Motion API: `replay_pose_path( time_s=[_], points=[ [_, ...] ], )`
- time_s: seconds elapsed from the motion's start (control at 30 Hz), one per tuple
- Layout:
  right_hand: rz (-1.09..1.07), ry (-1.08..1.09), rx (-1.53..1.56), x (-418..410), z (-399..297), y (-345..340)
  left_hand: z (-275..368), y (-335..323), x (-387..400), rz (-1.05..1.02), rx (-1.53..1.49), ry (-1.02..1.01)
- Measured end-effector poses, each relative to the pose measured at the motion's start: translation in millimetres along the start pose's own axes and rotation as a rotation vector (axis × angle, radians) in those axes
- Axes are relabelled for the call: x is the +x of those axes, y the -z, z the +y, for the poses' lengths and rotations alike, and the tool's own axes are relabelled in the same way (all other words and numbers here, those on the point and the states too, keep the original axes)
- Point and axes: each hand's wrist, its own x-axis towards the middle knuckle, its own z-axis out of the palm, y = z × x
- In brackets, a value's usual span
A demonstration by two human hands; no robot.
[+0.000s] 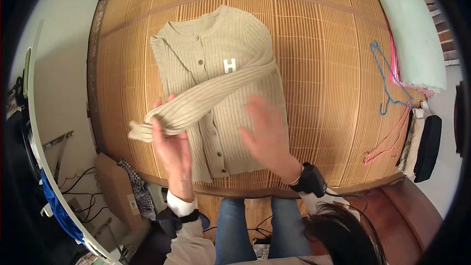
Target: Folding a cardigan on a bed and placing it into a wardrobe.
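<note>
A beige ribbed knit cardigan [235, 106] with dark buttons and a white letter patch lies front up on a bamboo mat. One of its sleeves [217, 90] slants across the front, from the right side down to the lower left. My left hand [171, 143] has hold of that sleeve near the cuff, fingers beneath and thumb on top. My right hand [266, 129], blurred, is over the lower right part of the cardigan with its fingers apart, holding nothing. The cardigan's other side is folded in along its left edge; where that sleeve lies cannot be told.
On the bamboo mat [323, 81], a blue hanger [385, 81] and a pink hanger [386, 143] lie at the right. Beyond them are a rolled pale green quilt [412, 33] and folded clothes [427, 147]. A cardboard box [116, 191] stands below the mat's left corner.
</note>
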Motion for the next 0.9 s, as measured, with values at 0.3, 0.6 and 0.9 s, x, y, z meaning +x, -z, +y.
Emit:
replay_pose_path(
  time_s=[0.3, 0.6, 0.9],
  points=[
    [-0.122, -0.756, -0.047, -93.3, 81.0, -35.9, -0.8, 81.3, 20.6, 0.275, 1.134, -0.319],
    [-0.186, -0.613, -0.241, -121.8, 75.9, -41.3, -131.5, -60.6, 128.8, -0.388, 1.502, -0.3],
    [-0.05, -0.567, -0.111, -143.0, 23.0, -21.6, -70.5, -84.0, 141.7, -0.451, 1.192, -0.46]
  ],
)
